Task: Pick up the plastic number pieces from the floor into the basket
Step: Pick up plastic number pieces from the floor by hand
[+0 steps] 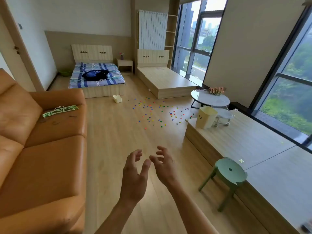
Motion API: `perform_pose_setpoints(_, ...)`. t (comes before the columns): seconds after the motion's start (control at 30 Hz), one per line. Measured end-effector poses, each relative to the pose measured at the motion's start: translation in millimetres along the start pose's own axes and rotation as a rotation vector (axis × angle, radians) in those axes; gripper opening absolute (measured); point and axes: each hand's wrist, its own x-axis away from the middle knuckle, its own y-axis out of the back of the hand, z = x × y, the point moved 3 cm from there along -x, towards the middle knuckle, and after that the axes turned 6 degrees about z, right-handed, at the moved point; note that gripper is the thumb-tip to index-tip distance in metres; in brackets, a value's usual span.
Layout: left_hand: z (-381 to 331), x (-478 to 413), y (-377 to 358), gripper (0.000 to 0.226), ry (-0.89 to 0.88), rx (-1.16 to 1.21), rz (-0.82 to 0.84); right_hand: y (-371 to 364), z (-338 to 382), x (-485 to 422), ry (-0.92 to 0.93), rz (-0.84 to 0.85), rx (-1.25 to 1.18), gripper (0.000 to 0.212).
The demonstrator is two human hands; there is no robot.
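Several small coloured plastic number pieces (156, 112) lie scattered over the wooden floor in the middle distance. A small white basket (117, 98) sits on the floor left of them, near the foot of the bed. My left hand (134, 176) and my right hand (164, 164) are raised in front of me, close together. Their fingers are loosely spread and hold nothing. Both hands are far short of the pieces and the basket.
An orange sofa (38, 149) fills the left side. A raised wooden platform (244, 146) runs along the right, with a cream bin (206, 117) on it and a green stool (228, 176) beside it. A round table (210, 98) and two beds stand beyond the pieces.
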Motion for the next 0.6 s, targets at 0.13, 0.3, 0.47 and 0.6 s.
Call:
perform_pose_setpoints(0.13, 22.7, -40.1, 9.2, 0.030, 0.056, 0.022, 0.023, -22.0, -4.0, -37.1, -0.056, -0.026, -0.021, 0.049)
perform_pose_setpoints(0.3, 43.9, -97.5, 25.8, 0.029, 0.092, 0.086, 0.042, -50.2, -0.6, -95.9, -0.114, -0.032, -0.097, 0.046)
perform_pose_setpoints(0.47, 64.5, -144.8, 29.5, 0.025, 0.149, 0.088, 0.057, -67.0, -4.9, -148.9, -0.144, -0.027, -0.140, 0.046)
perform_pose_setpoints(0.6, 92.0, -189.4, 15.9, 0.021, 0.209, 0.084, 0.074, -79.6, -24.5, -198.5, -0.193, -0.014, -0.176, 0.044)
